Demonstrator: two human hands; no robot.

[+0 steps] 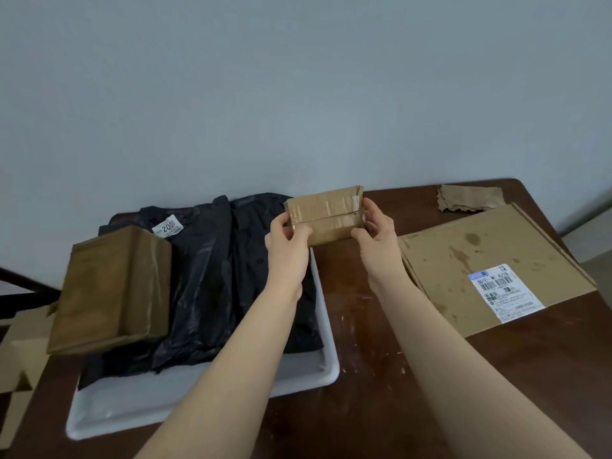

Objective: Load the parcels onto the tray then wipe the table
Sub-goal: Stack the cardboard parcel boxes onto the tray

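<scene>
Tabletop: taped brown parcel, hands-held.

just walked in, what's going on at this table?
A person holds a small taped parcel between the left hand and the right hand, in the air over the far right corner of the white tray. The tray already carries a black bag parcel and a brown box. A flat cardboard mailer lies on the table to the right, not yet loaded. A brown cloth lies at the far corner, untouched.
</scene>
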